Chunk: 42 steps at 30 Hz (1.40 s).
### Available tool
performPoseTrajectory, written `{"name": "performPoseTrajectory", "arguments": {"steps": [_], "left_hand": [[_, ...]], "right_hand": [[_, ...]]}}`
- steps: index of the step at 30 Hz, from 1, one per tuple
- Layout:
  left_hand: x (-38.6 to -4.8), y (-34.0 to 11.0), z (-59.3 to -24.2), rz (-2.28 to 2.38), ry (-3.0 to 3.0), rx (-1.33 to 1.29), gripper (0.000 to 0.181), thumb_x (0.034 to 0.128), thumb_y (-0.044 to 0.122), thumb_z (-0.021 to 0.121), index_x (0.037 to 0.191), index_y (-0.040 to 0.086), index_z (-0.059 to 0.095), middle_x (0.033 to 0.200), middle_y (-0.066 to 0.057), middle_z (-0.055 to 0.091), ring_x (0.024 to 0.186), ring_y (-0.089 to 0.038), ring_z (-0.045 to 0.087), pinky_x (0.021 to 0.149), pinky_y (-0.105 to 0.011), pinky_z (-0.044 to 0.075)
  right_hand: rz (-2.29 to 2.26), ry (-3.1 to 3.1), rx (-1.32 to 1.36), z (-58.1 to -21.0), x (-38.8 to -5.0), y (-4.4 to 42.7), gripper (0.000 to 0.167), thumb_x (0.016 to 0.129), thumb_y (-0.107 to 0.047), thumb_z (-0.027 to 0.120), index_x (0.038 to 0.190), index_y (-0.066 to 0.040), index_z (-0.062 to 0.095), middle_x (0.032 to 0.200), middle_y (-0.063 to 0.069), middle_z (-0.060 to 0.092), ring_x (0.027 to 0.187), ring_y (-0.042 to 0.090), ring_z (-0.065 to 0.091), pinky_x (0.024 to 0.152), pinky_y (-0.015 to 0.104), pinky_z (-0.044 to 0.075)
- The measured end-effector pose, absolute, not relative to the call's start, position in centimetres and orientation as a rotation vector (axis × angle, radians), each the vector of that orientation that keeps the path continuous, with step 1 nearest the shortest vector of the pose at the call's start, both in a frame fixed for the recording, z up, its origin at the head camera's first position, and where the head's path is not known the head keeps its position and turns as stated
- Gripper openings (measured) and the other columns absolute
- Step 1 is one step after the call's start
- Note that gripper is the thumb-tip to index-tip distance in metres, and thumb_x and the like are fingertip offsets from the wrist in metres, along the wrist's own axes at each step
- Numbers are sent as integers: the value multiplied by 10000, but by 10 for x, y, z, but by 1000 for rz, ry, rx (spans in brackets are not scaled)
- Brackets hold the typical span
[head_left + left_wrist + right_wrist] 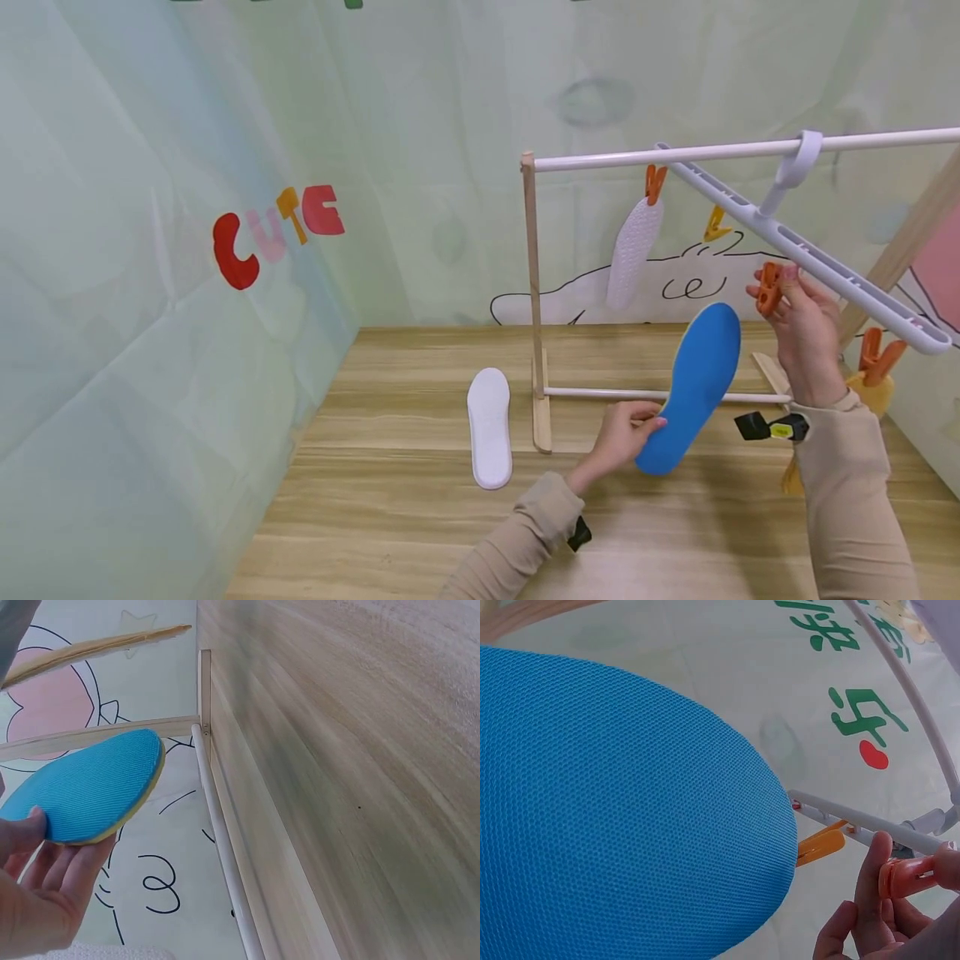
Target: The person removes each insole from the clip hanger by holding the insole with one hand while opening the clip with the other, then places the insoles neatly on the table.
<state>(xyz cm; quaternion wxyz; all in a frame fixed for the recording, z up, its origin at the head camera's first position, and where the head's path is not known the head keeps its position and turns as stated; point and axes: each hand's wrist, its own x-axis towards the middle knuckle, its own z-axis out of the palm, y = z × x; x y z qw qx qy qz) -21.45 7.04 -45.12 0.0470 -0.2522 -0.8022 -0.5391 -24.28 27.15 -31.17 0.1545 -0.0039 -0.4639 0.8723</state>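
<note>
A blue insole [697,375] with a pale yellow edge is held up, tilted, over the table; my left hand [626,433] pinches its lower side between thumb and fingers. In the left wrist view the ribbed blue insole [90,787] slants away from the left hand [45,892]. My right hand [806,333] holds an orange clothespin [768,287] just beneath the white hanger [795,242], above and to the right of the insole. Up close in the right wrist view, the clothespin [911,877] lies between thumb and fingers. The insole and clothespin are apart.
The hanger hooks over the rack's top rail [675,156]. From it hang a white insole [636,250] on an orange clothespin, a yellow clothespin [716,225], and a yellow piece [873,392] on another orange clothespin. Left of the rack, another white insole [491,429] lies on the table.
</note>
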Motion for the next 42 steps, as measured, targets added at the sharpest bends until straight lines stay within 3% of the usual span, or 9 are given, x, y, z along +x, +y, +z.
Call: {"name": "performPoseTrajectory", "arguments": {"steps": [6,14,21,32,42], "left_hand": [[-215,69,-453,-1616,-2441,-792,204,821,85,612,980,-34,658,937,-157,685,836,-195,672,644,-43,438],[-211,62,-451,-1723,-2416,-771,207,821,50,602,986,-65,648,960,-188,671,862,-274,659,661,-51,434],[-195,50,-423,-1742,-2438,-780,191,810,10,598,960,-97,645,946,-217,664,857,-309,652,655,-69,442],[-193,41,-421,-1775,-2408,-743,188,804,0,600,954,-103,645,932,-227,663,832,-331,649,646,-87,442],[-194,36,-422,-1809,-2388,-656,177,799,3,608,941,-93,654,906,-222,669,806,-307,658,643,-92,447]], "right_hand": [[2505,-1296,41,-314,-245,272,390,727,-285,675,1059,-88,626,852,25,690,685,144,668,647,183,497],[2482,-1329,48,-316,-246,272,378,741,-300,660,1038,-66,637,864,12,691,682,132,660,637,168,476],[2446,-1409,7,-318,-245,273,444,747,-348,643,1106,-87,617,935,-16,666,741,103,640,673,171,431],[2478,-1424,4,-324,-242,274,469,762,-330,643,1171,-107,580,966,-37,666,770,92,629,741,201,380],[2465,-1436,27,-335,-242,275,349,783,-303,627,1072,-107,610,959,-33,664,752,93,629,714,200,392]]}}
